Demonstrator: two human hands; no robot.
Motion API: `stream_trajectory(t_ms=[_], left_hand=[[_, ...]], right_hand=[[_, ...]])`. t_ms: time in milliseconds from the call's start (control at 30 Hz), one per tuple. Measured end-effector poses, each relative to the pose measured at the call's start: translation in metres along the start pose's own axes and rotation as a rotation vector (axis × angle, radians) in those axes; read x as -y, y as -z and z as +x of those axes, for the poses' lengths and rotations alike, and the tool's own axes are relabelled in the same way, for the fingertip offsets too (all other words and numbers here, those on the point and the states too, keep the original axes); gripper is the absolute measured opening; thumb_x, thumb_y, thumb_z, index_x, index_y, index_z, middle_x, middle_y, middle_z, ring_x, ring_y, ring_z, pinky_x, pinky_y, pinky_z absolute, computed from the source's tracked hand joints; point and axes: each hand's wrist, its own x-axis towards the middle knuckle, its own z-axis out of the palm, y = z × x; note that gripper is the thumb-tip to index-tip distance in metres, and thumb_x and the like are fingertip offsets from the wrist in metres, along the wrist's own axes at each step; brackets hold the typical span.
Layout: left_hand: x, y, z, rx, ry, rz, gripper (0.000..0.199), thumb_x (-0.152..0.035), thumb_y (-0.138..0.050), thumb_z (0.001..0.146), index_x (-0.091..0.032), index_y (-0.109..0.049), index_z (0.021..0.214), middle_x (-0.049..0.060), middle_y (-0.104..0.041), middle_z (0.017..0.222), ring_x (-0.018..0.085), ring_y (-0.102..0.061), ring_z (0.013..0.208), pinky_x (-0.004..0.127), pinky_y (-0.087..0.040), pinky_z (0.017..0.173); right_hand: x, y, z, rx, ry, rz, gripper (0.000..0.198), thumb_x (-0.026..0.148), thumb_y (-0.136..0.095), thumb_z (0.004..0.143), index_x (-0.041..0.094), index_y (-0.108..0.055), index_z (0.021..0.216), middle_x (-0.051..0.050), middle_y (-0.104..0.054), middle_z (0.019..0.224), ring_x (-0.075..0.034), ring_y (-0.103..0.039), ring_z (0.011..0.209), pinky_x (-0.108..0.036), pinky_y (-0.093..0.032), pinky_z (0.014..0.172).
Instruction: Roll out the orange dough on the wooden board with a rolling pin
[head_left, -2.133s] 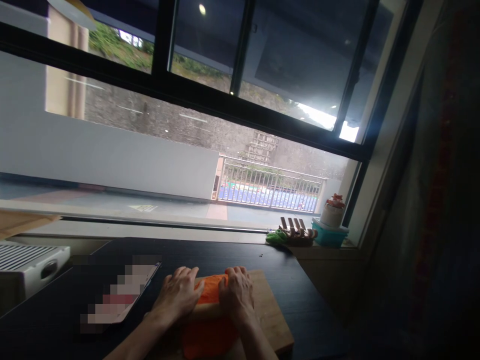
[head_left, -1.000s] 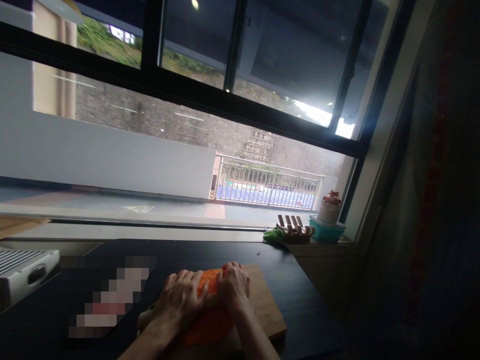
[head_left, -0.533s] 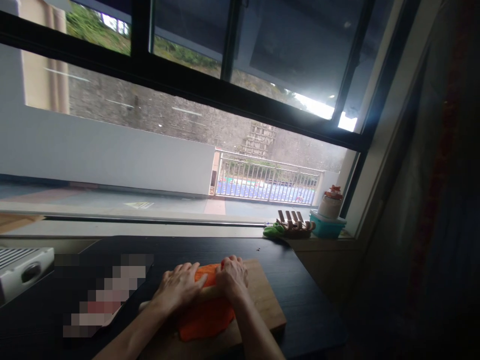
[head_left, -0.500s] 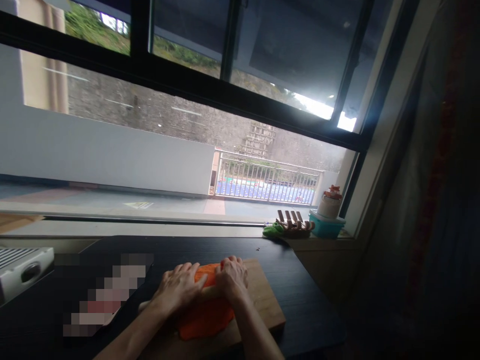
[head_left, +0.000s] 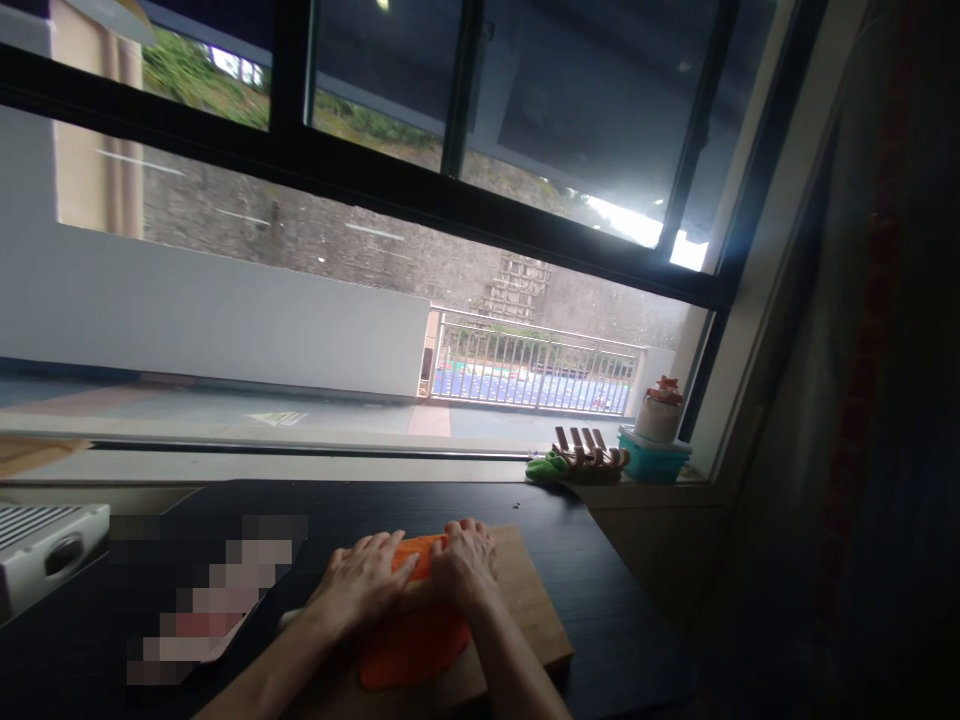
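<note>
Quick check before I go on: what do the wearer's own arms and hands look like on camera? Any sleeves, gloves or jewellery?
The left hand and right hand are ungloved. The left forearm and right forearm show no sleeves, watch, markings or cables. No rings are visible, but some fingers are partly hidden.

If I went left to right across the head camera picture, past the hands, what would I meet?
White slatted appliance, pixelated thing, left hand, orange sheet between the hands, right hand, green bundle, teal box.
</note>
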Motion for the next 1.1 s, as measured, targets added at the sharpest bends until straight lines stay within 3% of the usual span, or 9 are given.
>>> stream_trajectory(t_ms=[200,367,700,867,1100], left_hand=[[0.013,-0.005,0.026,0.012,-0.008,-0.013,0.058,-0.045,-0.027,0.088,-0.015,-0.049,0.133,0.017,-0.053,0.136,0.033,-0.049,0.124,0.054,-0.035,0.1],[0.02,-0.015,0.032,-0.022,-0.001,-0.029,0.064,-0.048,-0.028,0.087,-0.011,-0.044,0.136,0.018,-0.055,0.134,0.031,-0.051,0.122,0.049,-0.037,0.1],[0.013,-0.012,0.011,-0.048,-0.039,-0.035,0.054,-0.047,-0.034,0.085,-0.02,-0.057,0.125,0.014,-0.058,0.131,0.031,-0.052,0.121,0.047,-0.037,0.099],[0.013,-0.02,0.007,-0.039,-0.01,0.003,0.059,-0.046,-0.03,0.087,-0.012,-0.051,0.131,0.017,-0.057,0.131,0.031,-0.052,0.121,0.047,-0.039,0.098],[0.009,-0.007,0.012,-0.073,-0.027,0.039,0.055,-0.04,-0.027,0.09,-0.01,-0.05,0.131,0.016,-0.063,0.124,0.028,-0.058,0.115,0.043,-0.041,0.096]], right_hand=[[0.001,-0.005,0.027,0.099,0.039,-0.023,0.029,0.027,-0.048,0.085,0.018,-0.068,0.103,-0.012,-0.067,0.108,-0.027,-0.059,0.106,-0.042,-0.038,0.094],[-0.001,-0.006,0.029,0.149,0.058,-0.037,0.031,0.031,-0.045,0.087,0.018,-0.07,0.099,-0.012,-0.065,0.111,-0.027,-0.058,0.107,-0.043,-0.038,0.095],[-0.001,-0.005,0.008,0.079,0.009,-0.034,0.034,0.035,-0.042,0.09,0.018,-0.072,0.094,-0.012,-0.067,0.108,-0.029,-0.06,0.105,-0.048,-0.039,0.096],[-0.002,-0.004,0.003,0.034,0.012,-0.021,0.038,0.037,-0.04,0.092,0.018,-0.072,0.093,-0.012,-0.069,0.103,-0.028,-0.062,0.101,-0.046,-0.04,0.096],[0.005,-0.005,0.021,-0.003,-0.022,-0.015,0.044,0.031,-0.034,0.095,0.013,-0.073,0.088,-0.016,-0.072,0.092,-0.028,-0.067,0.093,-0.047,-0.04,0.094]])
